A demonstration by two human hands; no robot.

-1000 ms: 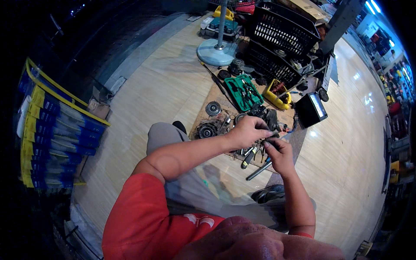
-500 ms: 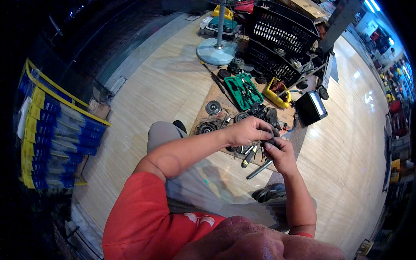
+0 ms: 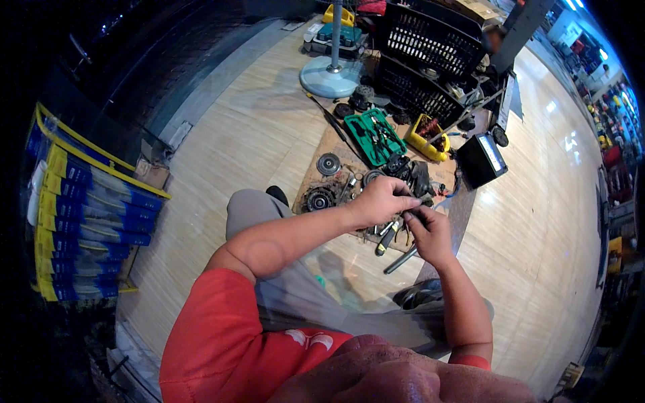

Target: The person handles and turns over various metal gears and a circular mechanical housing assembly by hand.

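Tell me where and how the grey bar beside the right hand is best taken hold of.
Probably by its lower end, coming from the picture's lower left: the grey bar lies slantwise, its straight, slim lower end sticks out uncovered, and its upper end runs out of sight behind the right hand. A wrap across its length should suit.

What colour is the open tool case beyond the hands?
The case is green, best seen in the head view.

Glossy floor tiles; a matt, cardboard-like sheet, with a green plastic tool case toward its far edge, a dull metal tube at its near edge.
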